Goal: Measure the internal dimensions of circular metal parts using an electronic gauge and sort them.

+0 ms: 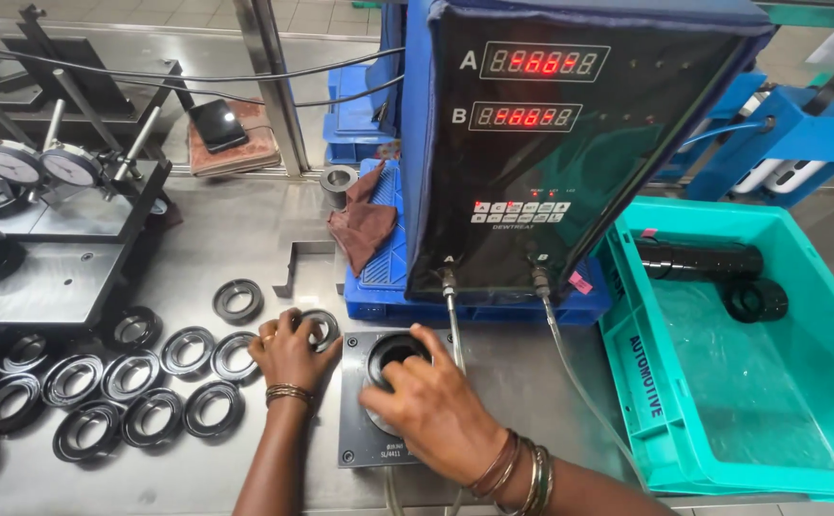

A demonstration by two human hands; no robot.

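Your right hand (pixel 436 406) grips a black ring (pixel 396 355) seated in the gauge block (pixel 364 444). Your left hand (pixel 288 352) pinches another ring (pixel 321 328) on the desk (pixel 226 229). At three o'clock, the teal crate (pixel 646 382) holds a black tube (pixel 699 259) and one seal (pixel 756 300).

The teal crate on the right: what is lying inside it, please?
Inside the teal crate lie a long black cylinder and a black ring, near the far wall. The rest of its floor shows bare; the nearest strip is cut off by the picture's edge.
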